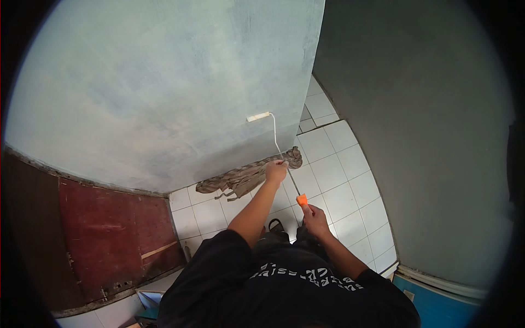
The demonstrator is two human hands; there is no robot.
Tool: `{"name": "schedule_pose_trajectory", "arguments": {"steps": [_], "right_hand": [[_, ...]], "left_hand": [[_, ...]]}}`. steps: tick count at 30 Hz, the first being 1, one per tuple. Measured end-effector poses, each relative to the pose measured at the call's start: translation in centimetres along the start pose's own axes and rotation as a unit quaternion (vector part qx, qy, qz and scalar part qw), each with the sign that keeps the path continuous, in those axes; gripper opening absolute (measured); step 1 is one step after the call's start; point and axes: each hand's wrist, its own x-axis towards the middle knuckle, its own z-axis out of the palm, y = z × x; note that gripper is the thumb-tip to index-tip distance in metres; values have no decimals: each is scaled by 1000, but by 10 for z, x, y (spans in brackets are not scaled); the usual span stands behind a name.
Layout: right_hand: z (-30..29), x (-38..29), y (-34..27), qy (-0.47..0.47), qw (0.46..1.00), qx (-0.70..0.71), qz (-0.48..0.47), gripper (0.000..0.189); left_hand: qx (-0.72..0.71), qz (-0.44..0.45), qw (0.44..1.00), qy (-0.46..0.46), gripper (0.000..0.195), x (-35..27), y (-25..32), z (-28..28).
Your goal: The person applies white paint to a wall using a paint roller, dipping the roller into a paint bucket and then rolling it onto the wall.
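Note:
A small paint roller (258,117) with a pale sleeve touches or hovers close to a patchy, light grey-blue wall (156,90). Its thin bent metal rod runs down towards me. Around the middle of that rod my left hand (277,171) is closed. My right hand (316,220) grips the orange handle (302,201) at the near end. Beneath my left hand, a crumpled brown striped cloth (246,176) lies on the floor along the foot of the wall.
White floor tiles (344,164) run beneath me. A dark grey wall (418,143) stands at the right, and a worn red wooden panel (110,233) at the left. A blue object (434,301) is at the lower right.

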Motion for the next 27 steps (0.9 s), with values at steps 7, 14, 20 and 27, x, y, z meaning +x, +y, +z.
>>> {"name": "schedule_pose_trajectory", "arguments": {"steps": [7,14,20,27], "right_hand": [[-16,-37,-36,-17,999,28,7,37],[12,11,-42,-39,995,6,90,44],[-13,-25,-34,-48,993,97,41,33],[-30,-68,-60,-49,970,237,-17,31]], "left_hand": [[-101,125,985,60,25,-33,27,0],[154,49,986,26,26,23,-12,-6],[-12,42,999,-18,26,-3,-1,2],[-4,270,962,47,15,-59,103,-20]]}}
